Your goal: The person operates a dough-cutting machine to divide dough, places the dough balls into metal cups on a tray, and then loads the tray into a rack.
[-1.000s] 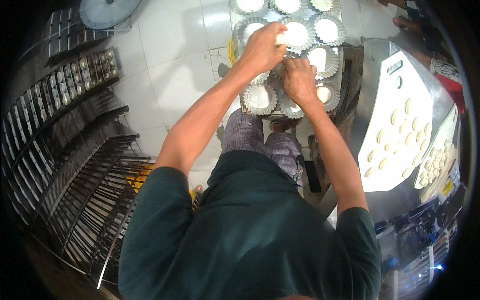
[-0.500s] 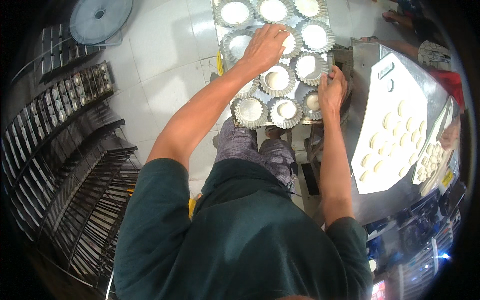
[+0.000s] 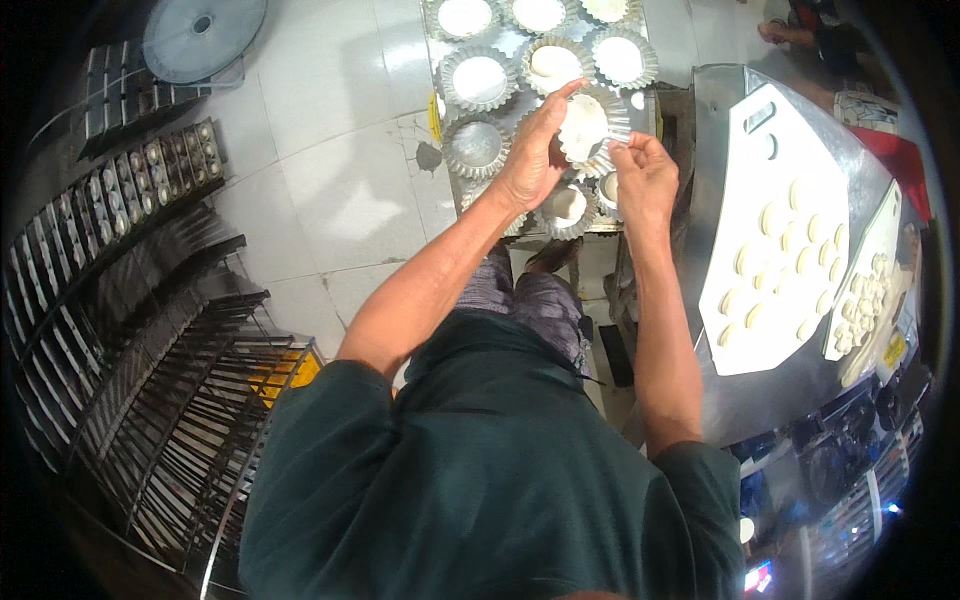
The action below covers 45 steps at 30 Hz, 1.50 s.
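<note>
A fluted metal mould [image 3: 586,128] with pale dough inside is raised and tilted between my two hands, above a metal tray [image 3: 641,108]. Closed around its left side is my left hand [image 3: 535,150], thumb and fingers along the rim. My right hand [image 3: 645,178] pinches the mould's right edge with bent fingers. More fluted moulds stand in rows on the tray. Most hold pale dough rounds, such as the one in the mould [image 3: 553,66] just beyond my hands. A mould [image 3: 476,147] left of my left hand shows a greyish bottom. My forearms and hands hide several nearer moulds.
On the right, a metal table [image 3: 715,130] bears a white board [image 3: 745,200] with several flat dough rounds. Beside it a smaller board [image 3: 862,310] carries small dough pieces. Dark metal racks [image 3: 170,400] fill the left, near a round grey lid [image 3: 200,40]. Another person's arm shows at top right.
One mould has been lifted off the tray, and both hands now hold it. My left hand has moved down and right; my right hand has left the tray's right side.
</note>
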Each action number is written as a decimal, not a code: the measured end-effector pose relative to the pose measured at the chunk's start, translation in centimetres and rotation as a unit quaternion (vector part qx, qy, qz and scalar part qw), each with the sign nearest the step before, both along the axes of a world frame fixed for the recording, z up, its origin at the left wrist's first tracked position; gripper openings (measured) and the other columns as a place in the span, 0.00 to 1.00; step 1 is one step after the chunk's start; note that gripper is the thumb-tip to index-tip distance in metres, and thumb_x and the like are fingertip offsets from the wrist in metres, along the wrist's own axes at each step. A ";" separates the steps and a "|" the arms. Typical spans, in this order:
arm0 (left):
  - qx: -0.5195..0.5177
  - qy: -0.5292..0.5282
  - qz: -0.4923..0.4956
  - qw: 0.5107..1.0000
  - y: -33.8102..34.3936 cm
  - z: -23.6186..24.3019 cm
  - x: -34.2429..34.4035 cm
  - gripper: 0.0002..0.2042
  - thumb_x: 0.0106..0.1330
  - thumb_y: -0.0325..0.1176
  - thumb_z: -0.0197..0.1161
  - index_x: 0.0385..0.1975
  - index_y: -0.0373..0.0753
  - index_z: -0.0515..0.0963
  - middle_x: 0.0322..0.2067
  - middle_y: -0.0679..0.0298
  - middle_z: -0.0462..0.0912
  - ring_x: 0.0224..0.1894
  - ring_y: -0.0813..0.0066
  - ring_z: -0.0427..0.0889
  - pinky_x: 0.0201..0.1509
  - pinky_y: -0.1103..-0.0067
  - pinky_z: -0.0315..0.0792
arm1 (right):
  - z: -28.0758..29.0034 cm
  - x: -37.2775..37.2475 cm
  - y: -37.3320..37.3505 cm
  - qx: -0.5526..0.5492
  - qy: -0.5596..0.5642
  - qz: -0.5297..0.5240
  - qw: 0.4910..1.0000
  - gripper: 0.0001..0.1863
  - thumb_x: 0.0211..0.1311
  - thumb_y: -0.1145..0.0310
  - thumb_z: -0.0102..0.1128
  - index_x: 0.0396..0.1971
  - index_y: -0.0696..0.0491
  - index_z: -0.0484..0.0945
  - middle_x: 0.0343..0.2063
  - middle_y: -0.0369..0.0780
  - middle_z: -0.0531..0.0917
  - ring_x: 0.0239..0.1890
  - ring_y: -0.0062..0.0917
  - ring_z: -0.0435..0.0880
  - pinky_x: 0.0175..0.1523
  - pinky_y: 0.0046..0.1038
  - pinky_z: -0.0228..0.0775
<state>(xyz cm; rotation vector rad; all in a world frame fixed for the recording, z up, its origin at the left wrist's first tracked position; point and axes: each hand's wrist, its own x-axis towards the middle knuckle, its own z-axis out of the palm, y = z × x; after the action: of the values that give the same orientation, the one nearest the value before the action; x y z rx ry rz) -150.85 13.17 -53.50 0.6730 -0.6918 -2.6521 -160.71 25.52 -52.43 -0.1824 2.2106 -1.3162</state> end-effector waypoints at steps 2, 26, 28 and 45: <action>0.003 0.038 0.005 0.999 0.4 1.2 0.7 0.29 0.76 0.52 0.53 0.70 0.42 0.66 0.51 0.66 0.78 0.55 0.77 0.77 0.59 0.74 0.74 | 2.0 1.3 0.1 -0.016 -0.030 0.016 0.999 0.14 0.62 0.68 0.67 0.42 0.62 0.80 0.29 0.38 0.86 0.29 0.16 0.80 0.38 0.23 0.73; -0.059 0.103 0.072 0.990 12.9 13.6 3.0 0.26 0.72 0.48 0.46 0.63 0.40 0.69 0.49 0.62 0.80 0.50 0.75 0.79 0.56 0.74 0.75 | 14.4 5.6 9.5 -0.121 0.113 0.051 0.985 0.38 0.53 0.61 0.78 0.60 0.61 0.71 0.50 0.45 0.80 0.52 0.31 0.80 0.57 0.33 0.73; -0.075 0.123 0.059 0.988 13.3 13.8 3.1 0.25 0.72 0.47 0.45 0.64 0.40 0.69 0.49 0.62 0.80 0.49 0.75 0.80 0.55 0.75 0.76 | 14.5 4.7 10.2 -0.100 0.142 0.032 0.984 0.32 0.58 0.61 0.75 0.58 0.61 0.73 0.48 0.42 0.81 0.51 0.24 0.78 0.55 0.30 0.73; -0.069 0.114 -0.031 0.991 11.7 13.6 3.7 0.25 0.71 0.49 0.47 0.63 0.42 0.70 0.51 0.62 0.77 0.53 0.75 0.78 0.56 0.76 0.75 | 14.8 3.7 8.6 -0.074 0.176 0.063 0.980 0.39 0.49 0.60 0.79 0.59 0.61 0.72 0.53 0.45 0.79 0.48 0.31 0.79 0.53 0.32 0.74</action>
<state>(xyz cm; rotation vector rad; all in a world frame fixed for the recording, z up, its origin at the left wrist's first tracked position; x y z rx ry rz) -147.15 24.86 -39.94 0.3088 -0.8311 -2.6500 -156.98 34.15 -37.65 -0.6453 2.3380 -1.4685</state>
